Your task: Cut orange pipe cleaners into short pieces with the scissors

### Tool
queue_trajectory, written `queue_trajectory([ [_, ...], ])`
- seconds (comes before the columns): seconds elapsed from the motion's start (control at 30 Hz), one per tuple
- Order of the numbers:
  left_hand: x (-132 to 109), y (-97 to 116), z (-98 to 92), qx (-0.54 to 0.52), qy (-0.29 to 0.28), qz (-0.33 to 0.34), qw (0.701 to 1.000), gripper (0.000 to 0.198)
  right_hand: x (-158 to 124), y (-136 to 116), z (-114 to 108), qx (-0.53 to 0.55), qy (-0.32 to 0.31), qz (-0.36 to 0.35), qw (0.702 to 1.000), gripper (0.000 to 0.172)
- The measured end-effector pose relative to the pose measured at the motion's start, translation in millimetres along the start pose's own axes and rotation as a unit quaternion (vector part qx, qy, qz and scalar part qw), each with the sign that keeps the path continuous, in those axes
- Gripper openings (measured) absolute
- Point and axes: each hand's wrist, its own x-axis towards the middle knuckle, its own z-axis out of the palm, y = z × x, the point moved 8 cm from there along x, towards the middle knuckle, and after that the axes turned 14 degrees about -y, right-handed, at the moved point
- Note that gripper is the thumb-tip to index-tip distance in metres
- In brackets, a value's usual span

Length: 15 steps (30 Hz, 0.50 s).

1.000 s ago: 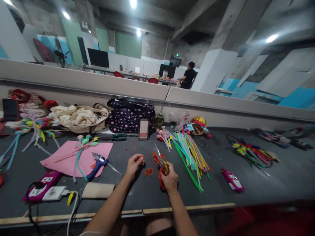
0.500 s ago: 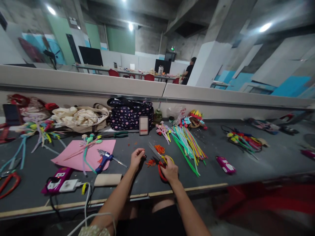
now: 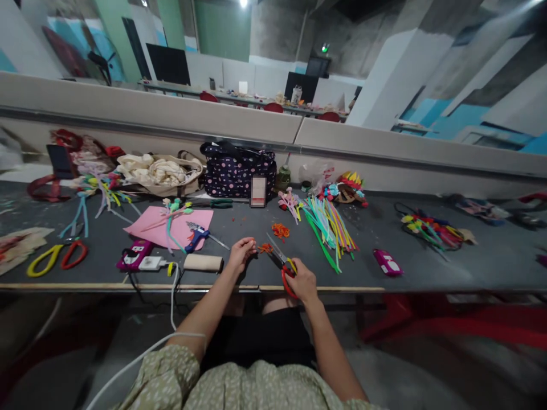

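My right hand point(image 3: 303, 281) grips the scissors point(image 3: 278, 250), which have one red and one yellow handle; their blades point up and to the left, away from me. My left hand point(image 3: 243, 254) is closed in a pinch to the left of the blades, and whatever its fingertips hold is too small to make out. Between the left hand and the blades lies a small heap of orange snippets point(image 3: 265, 248). A larger orange pile point(image 3: 281, 230) rests just beyond the scissors. To the right, a bundle of coloured pipe cleaners point(image 3: 327, 230) is spread out.
Left of my hands are a blue glue gun point(image 3: 197, 234) on a pink sheet point(image 3: 145, 225), a beige roll point(image 3: 203, 262), a purple power strip point(image 3: 135, 254) and other scissors point(image 3: 73, 254). A dotted bag point(image 3: 239, 171) stands behind. Another purple box point(image 3: 387, 262) is right. A white cable crosses my left arm.
The view has tilted down and shows more of my lap and sleeves. My right hand still holds the scissors, and my left hand stays pinched near the orange snippets.
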Motion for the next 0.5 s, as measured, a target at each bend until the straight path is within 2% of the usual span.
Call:
queue_trajectory([
  [0.2,-4.4,-1.1,0.0,-0.012,-0.009,-0.006,1.0,0.034,-9.0,-8.4,5.3,-0.05,-0.021,-0.003,0.999,0.034],
  [0.5,-3.2,-3.9,-2.2,-0.041,-0.01,-0.018,0.999,0.036,-1.2,-21.8,15.6,-0.095,-0.05,-0.02,0.994,0.03],
])
